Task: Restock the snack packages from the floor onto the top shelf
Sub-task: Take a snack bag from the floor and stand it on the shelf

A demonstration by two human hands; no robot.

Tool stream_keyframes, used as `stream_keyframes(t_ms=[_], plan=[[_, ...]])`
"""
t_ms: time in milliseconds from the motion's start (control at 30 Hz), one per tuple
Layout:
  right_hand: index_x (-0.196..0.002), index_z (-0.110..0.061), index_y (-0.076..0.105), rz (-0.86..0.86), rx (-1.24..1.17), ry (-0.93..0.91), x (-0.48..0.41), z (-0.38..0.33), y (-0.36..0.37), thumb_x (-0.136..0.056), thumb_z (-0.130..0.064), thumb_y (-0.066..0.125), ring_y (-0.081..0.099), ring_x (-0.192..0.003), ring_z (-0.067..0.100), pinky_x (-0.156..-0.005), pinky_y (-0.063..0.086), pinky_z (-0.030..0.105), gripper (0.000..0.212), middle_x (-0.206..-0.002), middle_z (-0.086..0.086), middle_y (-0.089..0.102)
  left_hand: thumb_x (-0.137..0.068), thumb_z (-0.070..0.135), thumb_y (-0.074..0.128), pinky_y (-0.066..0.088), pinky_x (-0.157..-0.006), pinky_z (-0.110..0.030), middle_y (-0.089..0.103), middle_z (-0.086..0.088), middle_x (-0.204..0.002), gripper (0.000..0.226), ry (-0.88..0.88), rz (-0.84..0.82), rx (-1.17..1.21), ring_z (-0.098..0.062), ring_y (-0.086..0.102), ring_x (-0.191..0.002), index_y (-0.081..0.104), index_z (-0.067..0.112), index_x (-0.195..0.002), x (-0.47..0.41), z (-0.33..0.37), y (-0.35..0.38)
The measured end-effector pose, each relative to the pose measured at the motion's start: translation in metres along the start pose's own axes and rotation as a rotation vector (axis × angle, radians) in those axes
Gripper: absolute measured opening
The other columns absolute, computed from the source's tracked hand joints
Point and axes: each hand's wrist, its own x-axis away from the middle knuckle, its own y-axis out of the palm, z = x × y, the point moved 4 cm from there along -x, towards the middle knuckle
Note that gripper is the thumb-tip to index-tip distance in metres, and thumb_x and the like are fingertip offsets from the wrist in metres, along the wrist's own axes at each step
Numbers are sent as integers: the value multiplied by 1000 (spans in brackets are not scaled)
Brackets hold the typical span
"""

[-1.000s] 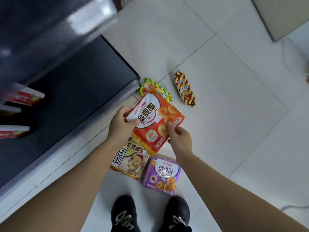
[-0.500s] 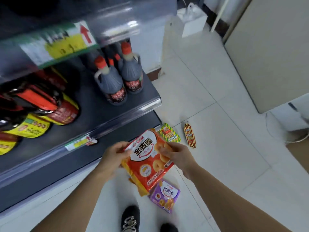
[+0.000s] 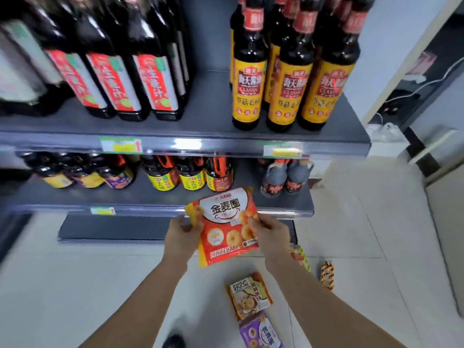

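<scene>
L hand [image 3: 182,233] grips left edge of red snack pkg [image 3: 226,229] near its top corner, fingers curled round it; R hand [image 3: 271,232] pinches the right edge, thumb on the printed face; both forearms reach up from bottom of frame.
Pkg is in the air, roughly upright w/ slight tilt, front to camera; its top edge overlaps the front rail of the lower shelf [image 3: 150,194], its bottom edge hangs over the floor [image 3: 351,222].
Four more pkgs lie on the floor: beige biscuit pkg [image 3: 248,295] just below the held one; purple pkg [image 3: 261,332] touching its near end; green-yellow pkg [image 3: 300,256] partly hidden behind R forearm; striped brown pkg [image 3: 327,275] apart to the right.
Upper shelf [image 3: 200,114] carries red-label bottles [image 3: 155,84] on the left and yellow-label bottles [image 3: 288,91] on the right; a strip of grey deck shows between the two groups; yellow-label front row stands close to the shelf lip.
Lower shelf holds small dark bottles along the back and grey jugs [image 3: 286,182] near its right end, w/ deck showing in front of them.
Base deck [image 3: 125,229] sits lowest, its edge just behind the hands.
Right of the shelf ends a wide run of tile leads to a pale wall.
Shoe tip [image 3: 173,341] at bottom edge; view is motion-blurred, label txt mostly unreadable.
</scene>
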Motion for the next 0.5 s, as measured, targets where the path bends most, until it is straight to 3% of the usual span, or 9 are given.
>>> stream_keyframes(t_ms=[100, 167, 233, 300, 400, 500], plan=[[-71, -26, 71, -68, 50, -67, 27, -32, 44, -84, -24, 72, 68, -75, 18, -75, 56, 36, 12, -72, -8, 71, -92, 23, 62, 56, -83, -46, 69, -5, -97, 5, 73, 66, 35, -24, 67, -85, 62, 22, -97, 24, 11, -56], [-71, -25, 71, -130, 76, -116, 48, -51, 75, -84, -24, 71, 68, -75, 18, -76, 56, 38, 14, -74, -5, 73, -92, 14, 60, 54, -75, -36, 68, 0, -88, 14, 129, 115, 64, -15, 65, -76, 62, 27, -91, 38, 19, -96], [-72, -18, 70, -190, 107, -188, 72, -71, 107, -86, -21, 69, 63, -69, 15, -71, 53, 34, 15, -70, -4, 71, -93, 11, 59, 51, -71, -31, 67, 3, -86, 15, 148, 156, 109, -13, 64, -75, 63, 25, -97, 49, 24, -137], [-69, -19, 67, -244, 106, -243, 100, -90, 140, -87, -20, 67, 59, -64, 13, -66, 49, 29, 18, -65, -6, 67, -94, 13, 58, 53, -75, -34, 67, 5, -88, 17, 141, 210, 166, -15, 66, -79, 62, 28, -100, 61, 26, -181], [-79, -20, 73, -335, 157, -325, 142, -109, 192, -87, -27, 68, 62, -72, 15, -70, 49, 30, 12, -74, -5, 70, -96, 10, 55, 54, -76, -37, 65, 5, -88, 23, 165, 325, 209, -13, 64, -76, 59, 32, -99, 79, 23, -250], [-79, -16, 74, -429, 181, -398, 195, -128, 244, -86, -23, 69, 58, -62, 8, -58, 44, 16, 12, -66, -9, 68, -96, 7, 53, 52, -76, -34, 65, 1, -95, 28, 180, 437, 246, -16, 62, -77, 56, 32, -106, 102, 18, -323]])
